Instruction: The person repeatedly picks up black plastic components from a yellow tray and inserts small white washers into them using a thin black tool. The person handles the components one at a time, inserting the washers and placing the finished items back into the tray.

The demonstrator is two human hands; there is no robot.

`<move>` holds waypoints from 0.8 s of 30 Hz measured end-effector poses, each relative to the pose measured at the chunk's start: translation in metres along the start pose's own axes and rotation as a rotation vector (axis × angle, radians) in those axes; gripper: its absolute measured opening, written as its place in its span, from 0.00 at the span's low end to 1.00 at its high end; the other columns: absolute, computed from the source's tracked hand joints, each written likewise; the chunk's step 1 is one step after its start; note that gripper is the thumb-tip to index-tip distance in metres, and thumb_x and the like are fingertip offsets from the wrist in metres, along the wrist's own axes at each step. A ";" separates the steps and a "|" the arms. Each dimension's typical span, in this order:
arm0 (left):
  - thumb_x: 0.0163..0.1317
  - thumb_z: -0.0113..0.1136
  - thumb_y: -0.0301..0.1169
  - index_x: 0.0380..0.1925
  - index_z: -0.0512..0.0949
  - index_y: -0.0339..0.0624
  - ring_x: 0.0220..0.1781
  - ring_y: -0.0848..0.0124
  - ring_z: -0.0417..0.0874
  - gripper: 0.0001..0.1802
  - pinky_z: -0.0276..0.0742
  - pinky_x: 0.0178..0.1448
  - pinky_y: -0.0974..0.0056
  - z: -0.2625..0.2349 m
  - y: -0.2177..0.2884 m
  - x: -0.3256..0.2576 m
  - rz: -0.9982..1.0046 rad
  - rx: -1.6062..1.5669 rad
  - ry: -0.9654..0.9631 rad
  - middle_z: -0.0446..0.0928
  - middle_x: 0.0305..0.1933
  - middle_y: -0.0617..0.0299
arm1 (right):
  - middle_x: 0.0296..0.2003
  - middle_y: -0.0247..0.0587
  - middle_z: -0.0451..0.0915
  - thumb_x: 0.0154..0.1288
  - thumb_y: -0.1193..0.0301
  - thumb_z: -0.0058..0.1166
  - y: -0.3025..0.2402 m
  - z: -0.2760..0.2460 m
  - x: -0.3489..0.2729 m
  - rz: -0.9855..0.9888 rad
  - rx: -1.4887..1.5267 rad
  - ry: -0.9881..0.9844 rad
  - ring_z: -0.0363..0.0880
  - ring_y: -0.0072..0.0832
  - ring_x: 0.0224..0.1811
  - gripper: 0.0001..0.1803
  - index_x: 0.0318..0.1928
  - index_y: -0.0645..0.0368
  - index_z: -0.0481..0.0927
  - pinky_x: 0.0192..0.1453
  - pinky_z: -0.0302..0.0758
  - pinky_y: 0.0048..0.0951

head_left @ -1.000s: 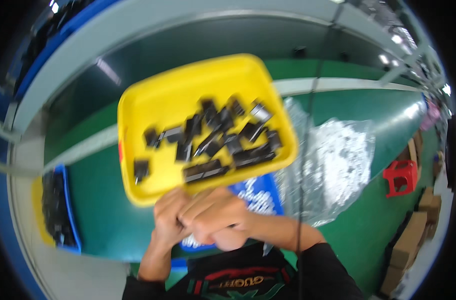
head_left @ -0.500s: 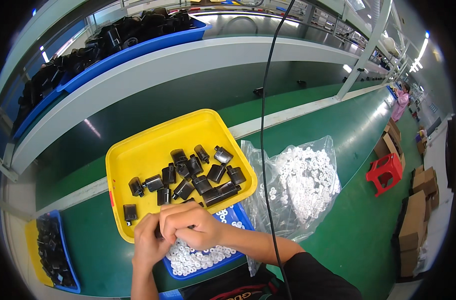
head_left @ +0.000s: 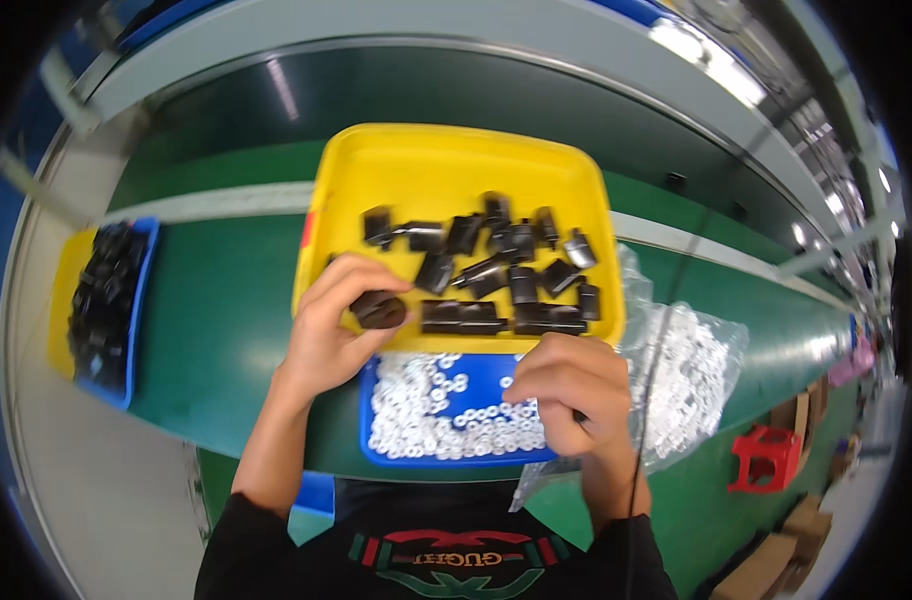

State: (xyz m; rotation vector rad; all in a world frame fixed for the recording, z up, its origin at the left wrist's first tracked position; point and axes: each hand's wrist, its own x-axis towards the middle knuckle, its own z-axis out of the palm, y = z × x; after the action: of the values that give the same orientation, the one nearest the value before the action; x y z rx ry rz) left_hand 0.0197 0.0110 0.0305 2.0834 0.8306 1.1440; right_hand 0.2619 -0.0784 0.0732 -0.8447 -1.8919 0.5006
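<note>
My left hand (head_left: 321,330) is closed around a dark, glossy, bottle-shaped plastic part (head_left: 380,312), over the near left corner of a yellow tray (head_left: 446,165). Several more dark bottle-shaped parts (head_left: 484,278) lie loose in that tray. In front of it sits a shallow blue tray (head_left: 484,372) with many small white rings (head_left: 406,415). Above this tray's right end, my right hand (head_left: 581,385) has its fingers curled together. A small dark spot shows at its palm, but whatever the fingers hold cannot be made out.
A clear plastic bag (head_left: 701,375) of white rings lies to the right of the trays. At the far left stands a blue tray (head_left: 141,310) full of dark parts. A black cable (head_left: 666,340) hangs at the right, with a red stool (head_left: 766,458) beyond the green table.
My hands were together over the near edge of the yellow tray; now they are apart, the left holding the dark part and the right above the ring tray. The view has turned and lowered.
</note>
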 end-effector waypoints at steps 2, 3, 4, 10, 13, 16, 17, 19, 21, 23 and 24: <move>0.46 0.73 0.18 0.38 0.80 0.38 0.43 0.67 0.80 0.18 0.76 0.45 0.68 -0.007 0.005 -0.003 -0.008 -0.050 0.007 0.77 0.42 0.57 | 0.25 0.40 0.79 0.58 0.71 0.58 0.006 0.007 -0.005 0.073 -0.311 -0.313 0.77 0.32 0.22 0.05 0.28 0.59 0.80 0.23 0.71 0.31; 0.45 0.73 0.18 0.38 0.81 0.37 0.41 0.67 0.80 0.18 0.76 0.44 0.68 -0.008 0.004 -0.004 0.039 -0.034 0.012 0.77 0.41 0.57 | 0.24 0.39 0.78 0.56 0.71 0.59 0.005 0.012 -0.014 0.114 -0.505 -0.465 0.78 0.32 0.22 0.04 0.30 0.59 0.80 0.23 0.72 0.32; 0.44 0.74 0.18 0.38 0.81 0.37 0.41 0.67 0.80 0.18 0.76 0.44 0.68 -0.008 0.005 -0.004 0.033 -0.063 0.025 0.77 0.40 0.57 | 0.24 0.37 0.77 0.54 0.71 0.60 0.005 0.017 -0.021 0.152 -0.702 -0.613 0.79 0.33 0.23 0.06 0.32 0.58 0.80 0.23 0.73 0.33; 0.41 0.74 0.19 0.38 0.82 0.40 0.40 0.65 0.80 0.20 0.77 0.43 0.66 -0.007 0.006 -0.005 0.015 -0.032 0.027 0.79 0.38 0.59 | 0.24 0.34 0.76 0.56 0.66 0.62 0.025 0.049 -0.039 0.063 -0.640 -0.659 0.80 0.30 0.25 0.12 0.39 0.57 0.79 0.25 0.74 0.31; 0.40 0.74 0.18 0.38 0.82 0.39 0.39 0.66 0.80 0.20 0.76 0.42 0.67 -0.004 0.005 -0.005 0.026 -0.035 0.029 0.79 0.36 0.59 | 0.23 0.33 0.76 0.56 0.64 0.63 0.042 0.059 -0.038 -0.037 -0.638 -0.548 0.80 0.29 0.25 0.14 0.40 0.57 0.80 0.25 0.74 0.31; 0.39 0.75 0.19 0.37 0.82 0.39 0.37 0.67 0.80 0.20 0.75 0.40 0.67 -0.002 0.005 -0.004 0.035 -0.042 0.018 0.79 0.35 0.59 | 0.23 0.33 0.76 0.54 0.66 0.62 0.047 0.061 -0.036 -0.088 -0.610 -0.473 0.80 0.27 0.26 0.11 0.36 0.58 0.79 0.27 0.76 0.30; 0.39 0.76 0.19 0.37 0.82 0.39 0.37 0.67 0.80 0.20 0.74 0.39 0.67 -0.003 0.005 -0.004 0.037 -0.044 0.013 0.79 0.35 0.59 | 0.22 0.33 0.76 0.53 0.67 0.61 0.047 0.061 -0.035 -0.095 -0.598 -0.456 0.81 0.27 0.26 0.10 0.34 0.58 0.79 0.27 0.76 0.29; 0.39 0.77 0.20 0.36 0.83 0.39 0.36 0.68 0.79 0.20 0.74 0.38 0.68 -0.001 0.007 -0.006 0.027 -0.064 0.007 0.79 0.35 0.60 | 0.22 0.33 0.76 0.53 0.66 0.62 0.046 0.061 -0.037 -0.073 -0.597 -0.455 0.81 0.26 0.26 0.10 0.34 0.57 0.79 0.27 0.76 0.29; 0.39 0.78 0.22 0.36 0.83 0.39 0.35 0.68 0.79 0.20 0.74 0.38 0.68 -0.001 0.010 -0.005 0.052 -0.076 -0.008 0.79 0.34 0.60 | 0.22 0.32 0.76 0.53 0.65 0.62 0.047 0.063 -0.040 -0.057 -0.584 -0.457 0.80 0.26 0.26 0.11 0.34 0.57 0.79 0.27 0.76 0.28; 0.39 0.79 0.23 0.36 0.83 0.39 0.35 0.68 0.79 0.20 0.74 0.37 0.68 0.000 0.013 -0.003 0.112 -0.081 -0.034 0.79 0.34 0.60 | 0.23 0.32 0.76 0.54 0.64 0.63 0.050 0.065 -0.045 -0.045 -0.559 -0.462 0.80 0.26 0.25 0.11 0.34 0.57 0.80 0.27 0.75 0.28; 0.39 0.79 0.24 0.35 0.83 0.39 0.34 0.68 0.79 0.20 0.73 0.37 0.67 0.000 0.015 -0.005 0.091 -0.085 -0.031 0.78 0.33 0.60 | 0.23 0.32 0.76 0.53 0.65 0.63 0.051 0.066 -0.046 -0.054 -0.549 -0.452 0.80 0.26 0.25 0.12 0.35 0.57 0.80 0.26 0.75 0.27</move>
State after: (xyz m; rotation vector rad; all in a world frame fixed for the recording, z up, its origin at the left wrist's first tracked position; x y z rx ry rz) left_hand 0.0209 -0.0026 0.0395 2.0814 0.6677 1.1711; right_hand 0.2337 -0.0762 -0.0177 -1.0909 -2.5219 0.1342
